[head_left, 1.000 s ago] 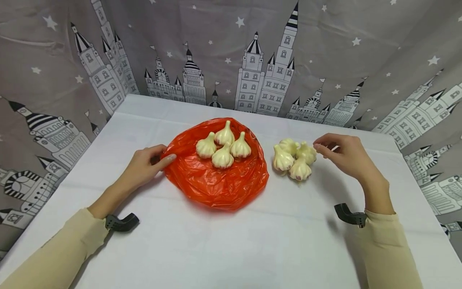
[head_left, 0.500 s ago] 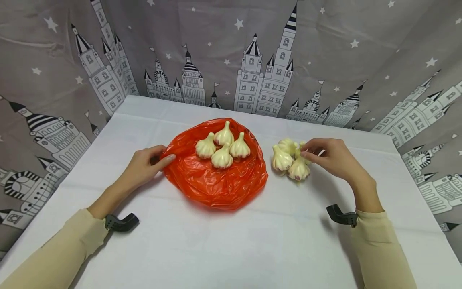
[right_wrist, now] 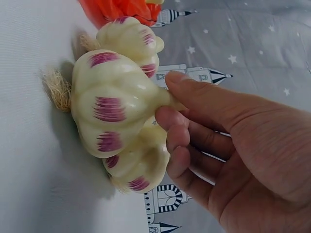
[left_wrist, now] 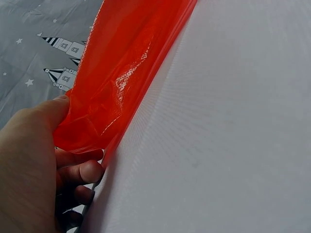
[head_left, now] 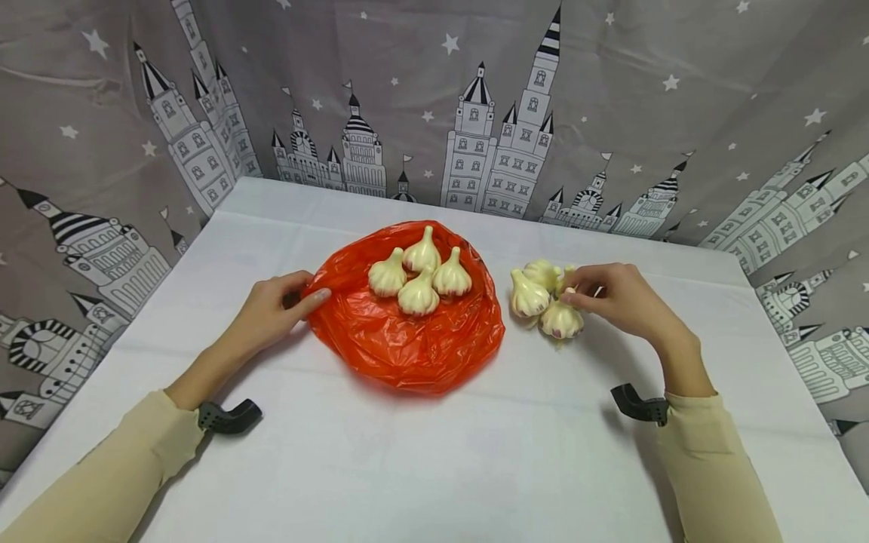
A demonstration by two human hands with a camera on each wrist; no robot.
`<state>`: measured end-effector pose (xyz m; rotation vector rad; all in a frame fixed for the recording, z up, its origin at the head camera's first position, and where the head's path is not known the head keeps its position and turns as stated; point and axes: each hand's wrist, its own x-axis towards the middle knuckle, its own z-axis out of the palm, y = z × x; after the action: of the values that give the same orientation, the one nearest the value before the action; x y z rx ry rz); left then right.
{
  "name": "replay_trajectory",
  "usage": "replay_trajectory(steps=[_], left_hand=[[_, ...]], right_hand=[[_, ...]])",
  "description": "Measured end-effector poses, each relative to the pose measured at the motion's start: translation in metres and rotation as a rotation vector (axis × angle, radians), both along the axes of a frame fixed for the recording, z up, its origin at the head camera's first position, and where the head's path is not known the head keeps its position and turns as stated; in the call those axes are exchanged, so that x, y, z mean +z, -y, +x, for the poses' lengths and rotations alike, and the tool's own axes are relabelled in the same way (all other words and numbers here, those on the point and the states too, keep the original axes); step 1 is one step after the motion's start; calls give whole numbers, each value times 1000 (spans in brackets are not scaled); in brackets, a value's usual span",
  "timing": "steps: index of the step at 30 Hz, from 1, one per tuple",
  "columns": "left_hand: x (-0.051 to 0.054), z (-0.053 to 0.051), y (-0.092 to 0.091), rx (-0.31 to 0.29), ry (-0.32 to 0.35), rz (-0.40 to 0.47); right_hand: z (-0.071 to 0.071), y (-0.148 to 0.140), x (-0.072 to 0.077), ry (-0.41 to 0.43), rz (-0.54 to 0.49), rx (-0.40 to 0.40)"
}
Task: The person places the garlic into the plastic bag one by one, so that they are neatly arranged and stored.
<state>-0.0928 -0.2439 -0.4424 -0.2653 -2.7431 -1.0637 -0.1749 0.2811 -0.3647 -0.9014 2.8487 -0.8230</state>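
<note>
My left hand [head_left: 278, 309] pinches the left rim of a crinkled red plastic bag [head_left: 407, 354], thumb inside and fingers behind it; the left wrist view shows the same grip on the bag [left_wrist: 107, 82]. Several garlic bulbs [head_left: 419, 296], pale with necks upward, sit together in the bag. To the bag's right is a cluster of more bulbs. My right hand [head_left: 621, 298] pinches the neck of the front garlic bulb [head_left: 562, 323] there between thumb and fingertips. In the right wrist view that garlic bulb [right_wrist: 114, 104] shows purple streaks and a root tuft.
Close beside the held bulb are a left garlic bulb [head_left: 528, 296] and a rear garlic bulb [head_left: 541, 273]; another is partly hidden by my right hand. All lie on a white-covered table [head_left: 407, 467]. A grey castle-print curtain [head_left: 407, 45] hangs behind it.
My right hand has moved left from beside the cluster onto the front garlic bulb and now pinches its neck. The left hand and bag look unchanged.
</note>
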Motion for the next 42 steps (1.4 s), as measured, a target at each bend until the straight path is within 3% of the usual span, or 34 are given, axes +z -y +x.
replay_trajectory(steps=[9, 23, 42], left_hand=[[-2, -1, 2, -10, -9, 16], [0, 0, 1, -10, -17, 13], [-1, -1, 1, -6, -13, 16]], right_hand=[[2, -4, 7, 43, -26, -12], [11, -16, 25, 3, -120, -24], [14, -10, 30, 34, -181, -24]])
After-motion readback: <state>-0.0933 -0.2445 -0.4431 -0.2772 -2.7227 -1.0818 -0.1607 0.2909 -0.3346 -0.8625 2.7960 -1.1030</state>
